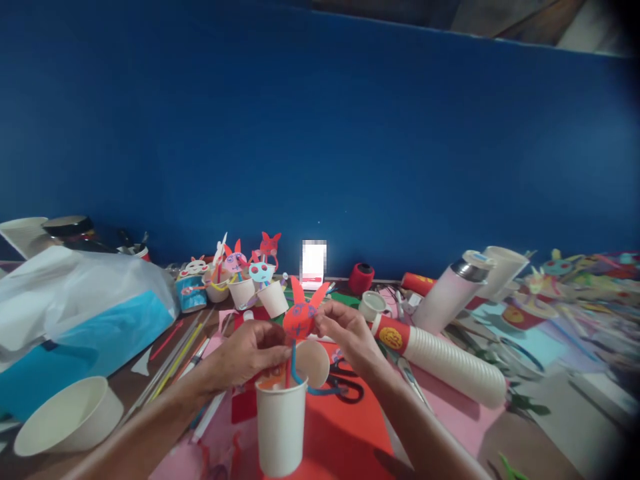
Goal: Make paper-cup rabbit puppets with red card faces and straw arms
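1. While your right hand (pixel 353 333) has its fingertips clamped on the side of the red paper head (pixel 299 321), your left hand (pixel 250 357) is curled just beside it; can't tell if those fingers are pinching anything.
2. That eared head sits atop a blue straw (pixel 293 363), above the white paper cup (pixel 281 430) in front of you.
3. You've got black-handled scissors (pixel 356 392) on the red sheet (pixel 340 437), right of the cup.
4. Stacked cups (pixel 453 367) lie to your right, a white bowl (pixel 70 417) to your left.
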Demonstrator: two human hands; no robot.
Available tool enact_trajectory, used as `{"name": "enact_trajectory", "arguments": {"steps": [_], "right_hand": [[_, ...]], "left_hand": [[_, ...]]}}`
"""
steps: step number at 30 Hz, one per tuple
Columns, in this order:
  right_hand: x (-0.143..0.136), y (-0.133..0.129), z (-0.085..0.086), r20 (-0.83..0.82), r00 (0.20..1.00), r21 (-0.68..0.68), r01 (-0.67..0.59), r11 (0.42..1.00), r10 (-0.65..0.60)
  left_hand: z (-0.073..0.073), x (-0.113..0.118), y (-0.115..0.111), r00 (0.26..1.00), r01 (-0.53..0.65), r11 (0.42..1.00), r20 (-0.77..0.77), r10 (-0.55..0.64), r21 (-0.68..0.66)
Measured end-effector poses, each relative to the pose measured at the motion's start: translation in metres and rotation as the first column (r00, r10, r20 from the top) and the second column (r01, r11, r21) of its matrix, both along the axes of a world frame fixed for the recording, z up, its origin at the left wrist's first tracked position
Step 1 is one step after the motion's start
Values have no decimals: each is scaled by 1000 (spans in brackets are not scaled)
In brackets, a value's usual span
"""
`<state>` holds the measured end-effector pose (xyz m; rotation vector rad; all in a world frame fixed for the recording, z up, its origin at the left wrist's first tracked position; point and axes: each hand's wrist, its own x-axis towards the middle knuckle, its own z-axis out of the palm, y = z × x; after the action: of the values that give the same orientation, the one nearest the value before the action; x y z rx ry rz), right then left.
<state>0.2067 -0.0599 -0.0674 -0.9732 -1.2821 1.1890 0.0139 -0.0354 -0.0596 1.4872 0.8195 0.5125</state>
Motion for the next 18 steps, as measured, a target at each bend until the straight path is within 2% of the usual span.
{"name": "enact_trajectory", "arguments": {"steps": [4, 9, 12, 18], "right_hand": [[0, 1, -3, 155, 988, 10, 18, 1000, -19], [-2, 2, -4, 307, 946, 76, 83, 994, -102], [-5, 2, -6, 322, 936, 97, 118, 988, -143], [-11, 1, -14, 258, 949, 43, 174, 984, -179]], "left_hand": [[-8, 4, 3, 999, 21, 1000, 32, -20, -21], [-11, 6, 4, 996, 31, 994, 89, -22, -101], [-12, 6, 5, 995, 25, 994, 100, -14, -110], [-13, 6, 6, 997, -13, 996, 75, 19, -84]]}}
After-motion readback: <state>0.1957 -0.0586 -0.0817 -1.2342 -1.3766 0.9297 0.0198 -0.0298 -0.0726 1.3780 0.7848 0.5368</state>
